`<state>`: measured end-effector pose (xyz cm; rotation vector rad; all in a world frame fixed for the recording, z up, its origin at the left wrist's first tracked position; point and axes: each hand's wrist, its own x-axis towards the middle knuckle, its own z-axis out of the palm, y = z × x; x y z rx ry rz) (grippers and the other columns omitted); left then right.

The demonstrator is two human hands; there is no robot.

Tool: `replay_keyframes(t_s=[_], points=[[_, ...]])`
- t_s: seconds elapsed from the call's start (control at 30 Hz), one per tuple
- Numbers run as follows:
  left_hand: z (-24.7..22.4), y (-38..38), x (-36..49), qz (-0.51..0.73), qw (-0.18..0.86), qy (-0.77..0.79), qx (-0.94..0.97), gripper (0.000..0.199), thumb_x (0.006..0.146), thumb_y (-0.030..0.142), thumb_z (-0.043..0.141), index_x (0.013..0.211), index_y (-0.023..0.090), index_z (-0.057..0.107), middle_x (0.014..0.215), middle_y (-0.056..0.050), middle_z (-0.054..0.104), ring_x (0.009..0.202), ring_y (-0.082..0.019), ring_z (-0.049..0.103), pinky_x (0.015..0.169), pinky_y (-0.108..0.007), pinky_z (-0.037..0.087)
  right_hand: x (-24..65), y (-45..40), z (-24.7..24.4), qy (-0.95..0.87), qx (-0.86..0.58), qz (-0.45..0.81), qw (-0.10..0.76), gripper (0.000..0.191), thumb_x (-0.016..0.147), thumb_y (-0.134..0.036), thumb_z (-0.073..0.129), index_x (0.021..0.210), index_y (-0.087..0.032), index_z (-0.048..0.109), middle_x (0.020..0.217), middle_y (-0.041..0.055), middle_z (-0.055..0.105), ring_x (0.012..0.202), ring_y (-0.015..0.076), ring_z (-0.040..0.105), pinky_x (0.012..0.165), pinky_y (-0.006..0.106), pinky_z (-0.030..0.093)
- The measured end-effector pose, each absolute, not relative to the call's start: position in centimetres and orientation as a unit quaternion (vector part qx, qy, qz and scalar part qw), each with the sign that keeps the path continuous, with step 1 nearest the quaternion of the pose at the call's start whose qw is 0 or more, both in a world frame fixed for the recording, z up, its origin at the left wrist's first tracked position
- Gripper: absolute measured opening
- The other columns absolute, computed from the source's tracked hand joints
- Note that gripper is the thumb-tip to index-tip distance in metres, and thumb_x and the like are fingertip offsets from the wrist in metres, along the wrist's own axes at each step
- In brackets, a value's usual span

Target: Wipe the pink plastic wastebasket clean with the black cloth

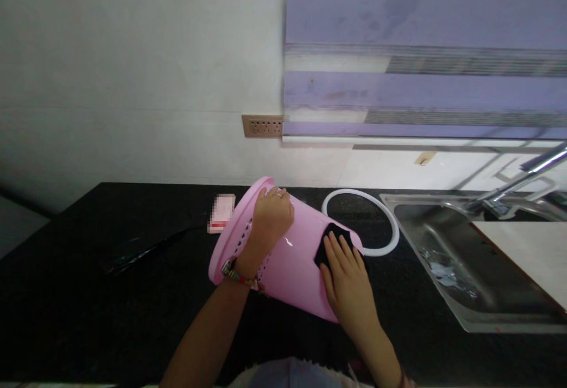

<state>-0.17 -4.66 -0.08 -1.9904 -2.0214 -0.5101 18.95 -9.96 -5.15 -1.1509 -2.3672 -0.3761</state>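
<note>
A pink plastic bin [301, 240] lies on its side on the dark counter, its wide rim toward the left and its base toward the right. My left hand [272, 214] grips the bin near the rim, fingers bent over its upper side. Beneath the fingers of my right hand [348, 270] is a black cloth [328, 240], pressed against the bin's wall close to the base. The bin's inside is hidden from me.
A white ring [396, 228] lies behind the bin's base. Left of the rim are a small pink-and-white packet [222, 211] and a crumpled black plastic bag [150, 249]. To the right, a steel sink [443, 258] has a faucet [527, 178] and a board [531, 252].
</note>
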Motion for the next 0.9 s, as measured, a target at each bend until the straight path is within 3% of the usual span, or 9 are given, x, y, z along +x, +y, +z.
replay_keyframes(t_s=[0.23, 0.4, 0.63, 0.77, 0.9], points=[[-0.1, -4.4, -1.6, -0.159, 0.122, -0.68, -0.705, 0.031, 0.085, 0.016, 0.036, 0.1, 0.014, 0.063, 0.112, -0.009, 0.065, 0.106, -0.021, 0.056, 0.095, -0.038, 0.038, 18.7, -10.8, -5.4, -0.912, -0.322, -0.144, 0.21, 0.046, 0.088, -0.021, 0.04, 0.133, -0.016, 0.045, 0.134, 0.0079, 0.051, 0.127, 0.0253, 0.04, 0.099, 0.041, 0.036], [0.1, -3.9, -1.7, -0.15, 0.109, -0.674, -0.715, 0.03, 0.086, 0.016, 0.037, 0.099, 0.014, 0.064, 0.111, -0.01, 0.065, 0.107, -0.022, 0.056, 0.096, -0.04, 0.036, 20.9, -9.7, -5.8, -0.88, -0.394, -0.147, 0.218, 0.048, 0.092, -0.028, 0.034, 0.135, -0.008, 0.039, 0.132, 0.0148, 0.051, 0.124, 0.0284, 0.043, 0.095, 0.045, 0.039], [0.3, -4.5, -1.5, -0.153, 0.112, -0.688, -0.7, 0.032, 0.086, 0.016, 0.036, 0.104, 0.012, 0.061, 0.113, -0.012, 0.064, 0.107, -0.022, 0.056, 0.097, -0.04, 0.036, 18.8, -9.9, -4.9, -0.908, -0.338, -0.136, 0.206, 0.046, 0.088, -0.024, 0.041, 0.132, -0.012, 0.045, 0.134, 0.0106, 0.05, 0.126, 0.0277, 0.04, 0.098, 0.043, 0.038], [0.3, -4.6, -1.4, -0.153, 0.119, -0.687, -0.701, 0.03, 0.084, 0.016, 0.038, 0.1, 0.013, 0.062, 0.111, -0.012, 0.065, 0.106, -0.022, 0.056, 0.097, -0.04, 0.036, 20.5, -9.0, -5.1, -0.895, -0.365, -0.148, 0.208, 0.045, 0.091, -0.028, 0.036, 0.129, -0.008, 0.047, 0.13, 0.0135, 0.053, 0.123, 0.0282, 0.044, 0.095, 0.043, 0.041], [0.3, -4.2, -1.3, -0.151, 0.12, -0.693, -0.695, 0.028, 0.084, 0.017, 0.038, 0.095, 0.012, 0.064, 0.106, -0.012, 0.067, 0.103, -0.023, 0.058, 0.097, -0.041, 0.037, 20.1, -9.0, -5.3, -0.887, -0.377, -0.154, 0.218, 0.044, 0.089, -0.023, 0.036, 0.13, -0.007, 0.047, 0.13, 0.014, 0.053, 0.123, 0.0281, 0.044, 0.096, 0.044, 0.039]])
